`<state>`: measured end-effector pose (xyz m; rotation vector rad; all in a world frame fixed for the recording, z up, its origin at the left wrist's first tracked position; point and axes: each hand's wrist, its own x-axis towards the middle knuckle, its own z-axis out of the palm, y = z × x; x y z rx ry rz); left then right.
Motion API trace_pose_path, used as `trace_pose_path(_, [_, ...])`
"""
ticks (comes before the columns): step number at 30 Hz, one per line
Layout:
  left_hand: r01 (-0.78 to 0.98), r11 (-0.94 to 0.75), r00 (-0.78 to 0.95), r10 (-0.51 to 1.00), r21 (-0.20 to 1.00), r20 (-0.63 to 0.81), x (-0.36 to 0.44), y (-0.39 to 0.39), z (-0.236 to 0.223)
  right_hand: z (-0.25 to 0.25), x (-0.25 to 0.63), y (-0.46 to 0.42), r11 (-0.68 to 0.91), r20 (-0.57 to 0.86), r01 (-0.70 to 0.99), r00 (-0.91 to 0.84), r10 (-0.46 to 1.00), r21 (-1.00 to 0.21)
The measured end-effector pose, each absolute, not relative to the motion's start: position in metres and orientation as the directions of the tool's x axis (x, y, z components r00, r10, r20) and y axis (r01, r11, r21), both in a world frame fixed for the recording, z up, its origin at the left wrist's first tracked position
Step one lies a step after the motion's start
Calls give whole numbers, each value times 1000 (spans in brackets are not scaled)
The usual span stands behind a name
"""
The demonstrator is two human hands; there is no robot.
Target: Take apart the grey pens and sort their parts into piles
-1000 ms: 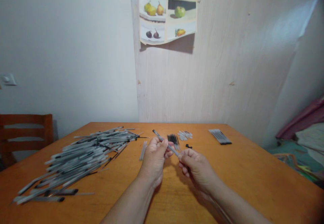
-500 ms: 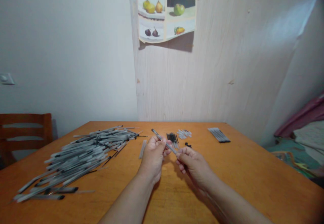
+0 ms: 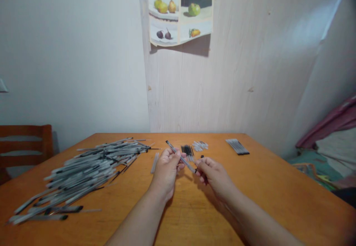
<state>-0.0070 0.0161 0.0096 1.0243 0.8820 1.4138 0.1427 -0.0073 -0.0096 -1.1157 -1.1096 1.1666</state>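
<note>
My left hand [image 3: 168,166] is closed around a clear grey pen [image 3: 187,162], which slants from upper left to lower right. The pen's upper end is dark. My right hand [image 3: 213,172] pinches a small black plug [image 3: 195,170] at the pen's lower end; the fingers partly hide it. Just beyond the hands lie a row of black pen refills [image 3: 187,151] and a small heap of short clear pieces [image 3: 200,146]. Close behind my right fingers sit more small black pieces [image 3: 202,156], partly covered.
A large pile of grey pens and refills [image 3: 89,168] spreads over the table's left side. Clear tubes [image 3: 155,162] lie left of my left hand. A neat row of pens [image 3: 237,146] rests at the back right. A wooden chair [image 3: 26,146] stands at left.
My right hand was at the pen's lower end without a black piece showing; now a black plug shows there. The whole view has shifted slightly.
</note>
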Motion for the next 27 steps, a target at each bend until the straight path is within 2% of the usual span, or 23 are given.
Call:
trace_pose_path(6, [-276, -128, 31, 989, 953, 141, -4, 14, 8, -4, 146, -5, 140, 131, -64, 125, 983, -988])
trace_pose_path(18, [-225, -117, 83, 987, 967, 138, -2, 9, 12, 3, 150, -6, 219, 216, -14, 120, 969, -976])
trace_pose_path(23, [-124, -298, 116, 943, 946, 312, 2, 9, 9, 10, 157, -11, 297, 295, 6, 134, 946, -955])
trace_pose_path(27, [80, -502, 212, 853, 861, 477, -1, 11, 3, 16, 164, -14, 349, 353, 53, 139, 925, -936])
